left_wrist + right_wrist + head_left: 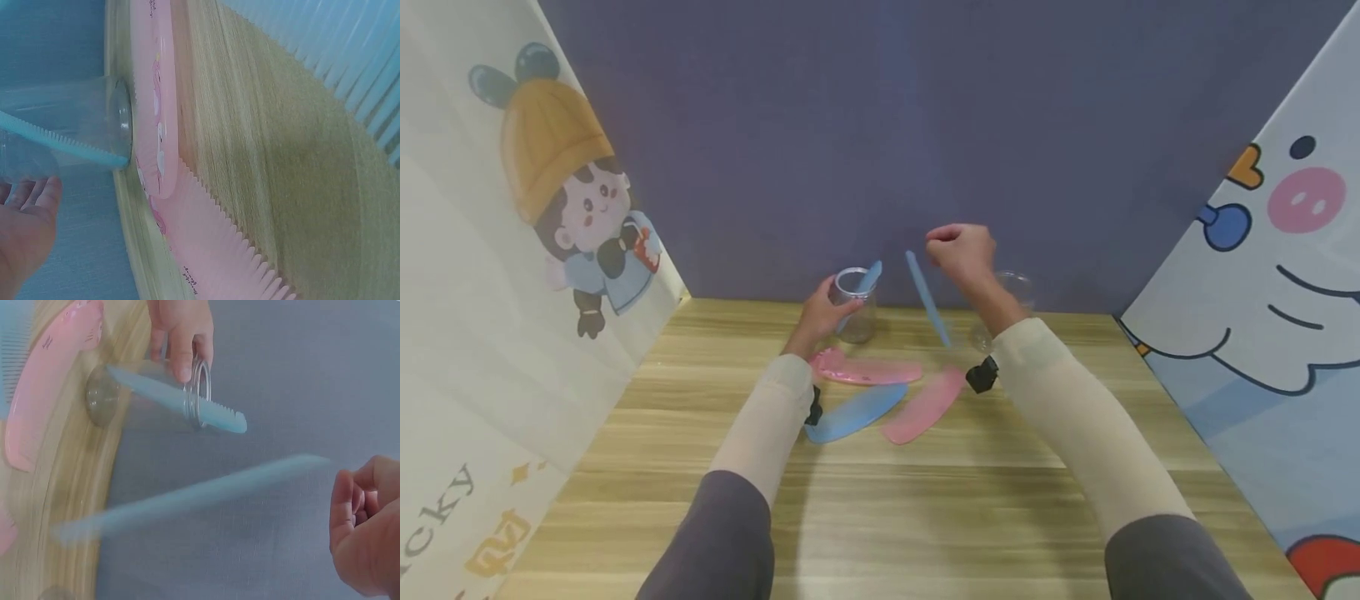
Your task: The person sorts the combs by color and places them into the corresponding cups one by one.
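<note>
My left hand (823,315) grips a clear jar (857,325) near its rim, at the back of the table. A light blue comb (156,394) leans inside that jar, its end sticking out of the mouth. Another light blue comb (928,298) stands tilted in the air, blurred in the right wrist view. My right hand (962,252) is raised just right of this comb's upper end, fingers curled. A small gap shows between fingertips and comb in the head and right wrist views. Nothing visible sits in the right hand.
Two pink combs (868,372) (925,406) and a blue comb (857,412) lie on the wooden table (880,517) between my forearms. A second clear jar (1017,286) stands partly hidden behind my right forearm. A dark wall (820,167) rises behind the table.
</note>
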`<state>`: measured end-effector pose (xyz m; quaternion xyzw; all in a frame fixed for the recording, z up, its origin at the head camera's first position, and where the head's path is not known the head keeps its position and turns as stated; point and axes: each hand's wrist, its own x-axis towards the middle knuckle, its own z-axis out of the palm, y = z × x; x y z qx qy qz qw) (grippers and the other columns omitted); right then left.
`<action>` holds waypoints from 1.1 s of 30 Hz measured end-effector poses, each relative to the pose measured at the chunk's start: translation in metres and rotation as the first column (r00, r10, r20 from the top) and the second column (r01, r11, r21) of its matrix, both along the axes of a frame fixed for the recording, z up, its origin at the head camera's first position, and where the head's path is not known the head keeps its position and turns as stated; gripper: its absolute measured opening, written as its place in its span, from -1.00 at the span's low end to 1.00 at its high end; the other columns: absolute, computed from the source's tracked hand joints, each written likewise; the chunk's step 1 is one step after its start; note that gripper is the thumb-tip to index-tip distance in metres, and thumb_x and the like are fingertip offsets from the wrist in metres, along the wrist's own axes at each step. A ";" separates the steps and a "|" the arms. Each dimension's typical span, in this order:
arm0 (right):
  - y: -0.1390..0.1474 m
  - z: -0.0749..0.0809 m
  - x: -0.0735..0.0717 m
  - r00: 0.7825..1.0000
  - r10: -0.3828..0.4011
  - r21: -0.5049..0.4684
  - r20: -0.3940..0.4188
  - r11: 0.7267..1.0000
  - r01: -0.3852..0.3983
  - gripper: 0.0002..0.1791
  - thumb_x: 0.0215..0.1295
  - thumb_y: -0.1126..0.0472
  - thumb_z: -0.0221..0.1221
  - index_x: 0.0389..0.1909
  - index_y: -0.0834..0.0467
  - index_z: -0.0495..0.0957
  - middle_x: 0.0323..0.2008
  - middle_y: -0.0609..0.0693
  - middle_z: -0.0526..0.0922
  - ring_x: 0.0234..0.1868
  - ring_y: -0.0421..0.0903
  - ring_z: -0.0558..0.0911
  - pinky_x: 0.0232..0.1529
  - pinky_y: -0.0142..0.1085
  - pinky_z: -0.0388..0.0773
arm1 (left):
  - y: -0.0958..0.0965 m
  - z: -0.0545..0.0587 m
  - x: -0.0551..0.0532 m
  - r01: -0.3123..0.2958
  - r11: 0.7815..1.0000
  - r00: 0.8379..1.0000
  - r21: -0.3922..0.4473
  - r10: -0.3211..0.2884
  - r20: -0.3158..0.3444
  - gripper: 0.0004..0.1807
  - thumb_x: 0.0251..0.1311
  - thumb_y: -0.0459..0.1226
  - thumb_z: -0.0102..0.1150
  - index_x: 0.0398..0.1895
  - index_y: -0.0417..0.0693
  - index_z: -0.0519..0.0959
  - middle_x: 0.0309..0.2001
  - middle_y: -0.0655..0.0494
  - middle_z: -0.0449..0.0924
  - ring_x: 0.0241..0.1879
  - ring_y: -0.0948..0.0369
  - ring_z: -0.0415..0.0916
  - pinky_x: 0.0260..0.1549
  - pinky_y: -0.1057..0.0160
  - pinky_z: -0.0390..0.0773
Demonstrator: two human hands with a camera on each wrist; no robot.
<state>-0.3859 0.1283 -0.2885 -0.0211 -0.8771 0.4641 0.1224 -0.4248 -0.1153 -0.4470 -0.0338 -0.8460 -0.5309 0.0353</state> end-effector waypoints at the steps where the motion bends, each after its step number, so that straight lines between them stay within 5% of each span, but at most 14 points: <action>1: 0.001 0.000 0.000 1.000 -0.004 0.011 -0.006 1.000 0.004 -0.77 0.28 0.17 0.21 -0.14 0.02 0.79 -0.22 0.06 0.83 -0.37 -0.19 0.75 -0.38 -0.36 0.63 | 0.000 0.001 0.000 0.002 1.000 1.000 -0.005 -0.002 -0.001 0.02 0.17 0.09 0.41 0.60 -0.01 0.12 0.53 -0.16 0.26 0.49 -0.13 0.24 0.49 -0.15 0.28; 7: 0.010 -0.004 0.003 0.999 0.036 0.026 -0.015 0.999 -0.036 -0.78 0.31 0.20 0.20 -0.12 0.03 0.76 -0.26 0.06 0.81 -0.35 -0.13 0.71 -0.41 -0.33 0.55 | 0.000 0.006 -0.001 0.007 1.000 1.000 -0.001 -0.007 -0.013 0.02 0.19 0.07 0.40 0.61 -0.04 0.10 0.54 -0.17 0.24 0.51 -0.12 0.23 0.51 -0.13 0.26; 15: 0.031 -0.041 0.004 0.992 0.087 0.137 0.087 0.986 -0.099 -0.75 0.39 0.22 0.15 -0.04 0.09 0.74 -0.28 0.05 0.80 -0.28 0.02 0.72 -0.43 -0.33 0.53 | 0.000 0.003 -0.001 0.011 1.000 1.000 -0.008 -0.011 0.004 0.02 0.19 0.08 0.40 0.61 -0.03 0.11 0.54 -0.17 0.25 0.50 -0.11 0.24 0.50 -0.12 0.27; 23: 0.043 -0.063 0.004 0.987 0.123 0.305 0.104 0.941 -0.149 -0.70 0.38 0.20 0.15 0.03 0.17 0.71 -0.04 0.15 0.78 -0.18 0.03 0.71 -0.14 -0.20 0.66 | -0.002 0.003 0.000 0.000 1.000 1.000 0.018 0.000 -0.002 0.00 0.20 0.07 0.39 0.61 0.01 0.11 0.53 -0.15 0.26 0.49 -0.11 0.25 0.49 -0.12 0.28; 33: 0.058 -0.091 0.009 0.976 0.148 0.382 0.158 0.902 -0.199 -0.65 0.36 0.17 0.19 0.06 0.25 0.69 0.00 0.19 0.77 0.00 0.13 0.73 0.11 -0.02 0.68 | -0.002 -0.001 -0.001 0.002 1.000 1.000 -0.016 -0.002 0.008 0.01 0.21 0.06 0.39 0.62 -0.02 0.09 0.54 -0.19 0.23 0.50 -0.15 0.23 0.49 -0.17 0.26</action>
